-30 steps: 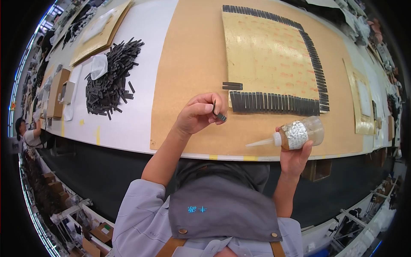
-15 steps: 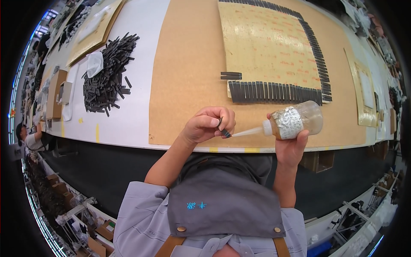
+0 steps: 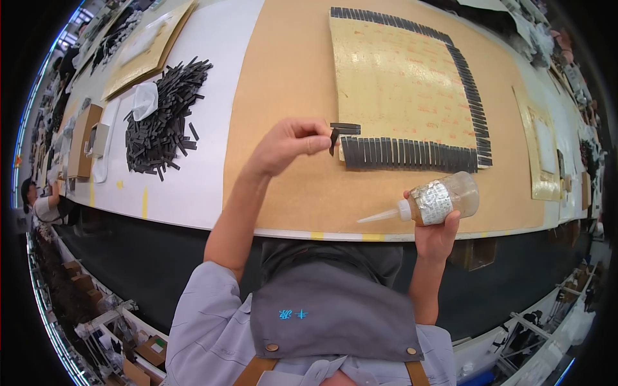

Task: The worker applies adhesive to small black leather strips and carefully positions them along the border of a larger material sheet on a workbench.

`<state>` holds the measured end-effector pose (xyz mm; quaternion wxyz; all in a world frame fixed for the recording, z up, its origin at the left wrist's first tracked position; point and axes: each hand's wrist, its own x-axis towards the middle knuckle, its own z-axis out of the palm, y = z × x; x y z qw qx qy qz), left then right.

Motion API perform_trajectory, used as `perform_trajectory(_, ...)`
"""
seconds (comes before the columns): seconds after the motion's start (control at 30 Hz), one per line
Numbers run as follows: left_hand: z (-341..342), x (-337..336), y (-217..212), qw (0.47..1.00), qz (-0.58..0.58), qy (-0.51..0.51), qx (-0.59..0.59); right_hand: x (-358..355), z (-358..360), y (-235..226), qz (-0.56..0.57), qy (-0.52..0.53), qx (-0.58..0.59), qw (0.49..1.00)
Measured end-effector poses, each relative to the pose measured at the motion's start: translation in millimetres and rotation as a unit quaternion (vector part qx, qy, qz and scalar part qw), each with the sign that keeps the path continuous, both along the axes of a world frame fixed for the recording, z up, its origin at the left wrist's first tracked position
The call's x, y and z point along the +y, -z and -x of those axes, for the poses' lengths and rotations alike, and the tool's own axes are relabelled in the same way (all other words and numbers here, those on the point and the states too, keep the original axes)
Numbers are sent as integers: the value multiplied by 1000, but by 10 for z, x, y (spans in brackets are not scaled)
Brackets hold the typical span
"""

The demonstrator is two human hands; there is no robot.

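Between the thumb and fingers of my left hand [image 3: 290, 145] is pinched a small black strip [image 3: 334, 141], held at the lower left corner of a yellowish board [image 3: 399, 77]. Black strips [image 3: 405, 154] line the board's near, right and far edges side by side. A couple of strips [image 3: 346, 128] lie on its left edge, close to my fingertips. My right hand [image 3: 438, 235] grips a clear squeeze bottle [image 3: 444, 198] with a silvery label. The bottle lies tilted on its side, its long pale nozzle [image 3: 378, 216] pointing left, apart from the strip.
A heap of loose black strips [image 3: 164, 122] lies at the left with a white plastic piece [image 3: 145, 100] on it. Yellowish boards [image 3: 151, 45] rest at the far left and right. A cardboard box [image 3: 84, 141] stands at the left; another person [image 3: 45, 202] is beyond.
My left hand has moved up and away from the nozzle, carrying the strip to the board's left edge. The bottle has dropped slightly nearer to me in the view.
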<state>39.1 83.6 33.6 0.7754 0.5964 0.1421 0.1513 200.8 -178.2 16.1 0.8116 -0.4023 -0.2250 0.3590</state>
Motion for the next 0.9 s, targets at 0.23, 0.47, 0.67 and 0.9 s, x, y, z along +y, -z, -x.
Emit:
perform_trajectory(0.23,-670,637,-219,896,-335,107,272,-105,11,-27,-19,24,8,1000)
perform_trajectory(0.47,-931,661,-5,855,-407,162,278,-148,-26,10,-15,27,6,1000)
perform_trajectory(0.67,-1013,681,58,823,-451,173,299,-127,-22,-18,-17,29,7,999)
perform_trajectory(0.9,-1037,661,74,826,-445,178,295,-144,-31,-28,-11,17,4,1000)
